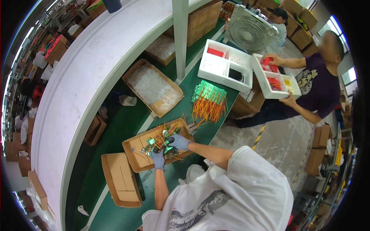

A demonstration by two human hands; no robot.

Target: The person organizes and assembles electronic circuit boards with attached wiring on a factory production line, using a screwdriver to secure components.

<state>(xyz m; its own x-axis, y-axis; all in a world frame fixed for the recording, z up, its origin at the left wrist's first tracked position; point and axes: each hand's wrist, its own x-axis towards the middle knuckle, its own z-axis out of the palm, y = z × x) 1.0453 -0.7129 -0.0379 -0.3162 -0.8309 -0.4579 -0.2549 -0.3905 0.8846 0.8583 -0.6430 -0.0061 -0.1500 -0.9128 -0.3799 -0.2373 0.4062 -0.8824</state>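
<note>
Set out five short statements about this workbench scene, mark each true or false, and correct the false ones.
1. The wearer's left hand and right hand are both gloved. True.
2. Both are among wired green parts at a cardboard tray. True.
3. The fan is bright red. False: the fan is pale grey.
4. The large wired bundle lies in a white box. False: that bundle lies on the green tabletop.
5. A co-worker holds a white divided box. True.

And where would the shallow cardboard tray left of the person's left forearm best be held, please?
Take the shallow cardboard tray probably by its near short wall, coming from the near side: that thin raised edge stands free, while the far right corner crowds the wired-board tray.
</note>
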